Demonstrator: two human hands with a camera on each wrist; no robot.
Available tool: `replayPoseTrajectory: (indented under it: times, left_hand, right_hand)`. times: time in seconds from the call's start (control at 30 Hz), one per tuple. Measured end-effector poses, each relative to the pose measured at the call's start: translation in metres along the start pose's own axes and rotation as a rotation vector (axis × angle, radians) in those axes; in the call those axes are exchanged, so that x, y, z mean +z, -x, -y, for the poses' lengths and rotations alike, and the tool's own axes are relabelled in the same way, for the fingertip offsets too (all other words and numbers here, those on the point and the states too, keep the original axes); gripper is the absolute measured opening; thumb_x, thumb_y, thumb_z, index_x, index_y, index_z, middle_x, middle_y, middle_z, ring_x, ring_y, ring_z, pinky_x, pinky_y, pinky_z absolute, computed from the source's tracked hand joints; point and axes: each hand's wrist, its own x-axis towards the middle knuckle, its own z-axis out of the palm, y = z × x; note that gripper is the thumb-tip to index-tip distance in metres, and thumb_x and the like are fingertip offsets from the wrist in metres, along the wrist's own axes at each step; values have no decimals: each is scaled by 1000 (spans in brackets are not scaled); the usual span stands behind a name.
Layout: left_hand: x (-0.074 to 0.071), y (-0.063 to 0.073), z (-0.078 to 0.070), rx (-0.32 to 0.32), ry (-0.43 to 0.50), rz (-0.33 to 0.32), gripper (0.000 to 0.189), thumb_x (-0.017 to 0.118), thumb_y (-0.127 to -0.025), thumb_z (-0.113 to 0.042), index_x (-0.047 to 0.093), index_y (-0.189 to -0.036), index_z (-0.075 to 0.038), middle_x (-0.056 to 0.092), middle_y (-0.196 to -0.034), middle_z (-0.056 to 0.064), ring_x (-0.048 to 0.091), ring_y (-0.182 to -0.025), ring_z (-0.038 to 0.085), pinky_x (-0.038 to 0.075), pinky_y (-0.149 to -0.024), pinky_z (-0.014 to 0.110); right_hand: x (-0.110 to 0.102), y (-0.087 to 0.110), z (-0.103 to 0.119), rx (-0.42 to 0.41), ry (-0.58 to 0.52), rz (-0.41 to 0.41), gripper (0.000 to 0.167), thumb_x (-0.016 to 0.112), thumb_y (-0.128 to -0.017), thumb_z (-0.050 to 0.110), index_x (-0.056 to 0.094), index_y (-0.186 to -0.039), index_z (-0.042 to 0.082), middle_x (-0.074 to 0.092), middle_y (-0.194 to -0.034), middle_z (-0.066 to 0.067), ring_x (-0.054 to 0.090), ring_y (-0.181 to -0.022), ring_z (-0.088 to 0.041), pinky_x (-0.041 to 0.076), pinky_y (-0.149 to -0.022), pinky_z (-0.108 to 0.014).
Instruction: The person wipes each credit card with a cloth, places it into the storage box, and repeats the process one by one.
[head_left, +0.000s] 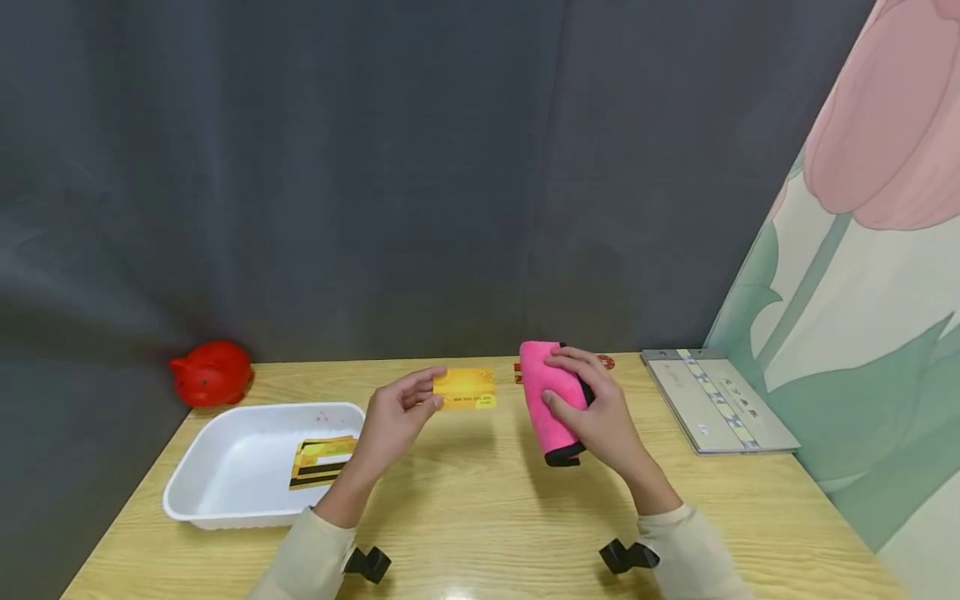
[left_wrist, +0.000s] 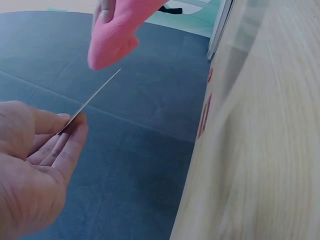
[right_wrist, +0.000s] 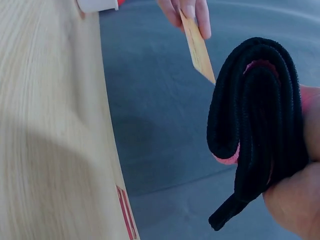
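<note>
Between thumb and fingers my left hand [head_left: 396,423] pinches a yellow bank card [head_left: 465,389] by its left end, raised above the table. The left wrist view shows that card [left_wrist: 95,95] nearly edge-on. My right hand [head_left: 596,412] grips a folded pink cloth [head_left: 543,392] with black edging, also lifted off the table. Its layered black edges [right_wrist: 260,120] face the right wrist camera. A small gap separates card and cloth. Behind the cloth, a red patterned item [head_left: 606,362] lies on the table, mostly hidden.
A white tray [head_left: 225,467] at left holds several yellow cards [head_left: 322,461]. Behind it sits a red piggy bank [head_left: 213,373]. At right lies a grey notebook or album [head_left: 720,402]. A dark curtain [head_left: 450,167] stands along the table's [head_left: 480,517] back edge.
</note>
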Motion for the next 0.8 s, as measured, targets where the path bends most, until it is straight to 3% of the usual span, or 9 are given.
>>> replayPoseTrajectory:
  times: [0.4,0.8]
  left_hand:
    - [15,5,1,12,45,-19,40,74,-94,-5,71,-133,-14,74,-127,12,72,-110,27,60,-85,20]
    - [31,8,-1,28,130,-63,41,73,-92,3,70,-132,-6,73,-122,20,74,-105,23,60,-84,20]
  right_hand:
    - [17,5,9,-28,-1,28,43,81,-88,8,70,-129,15,58,-144,-6,54,-132,-21,54,-90,-17]
    - [37,10,10,-86,27,45,45,83,-85,5,70,-127,15,59,-142,-4,55,-133,-25,52,-99,-20]
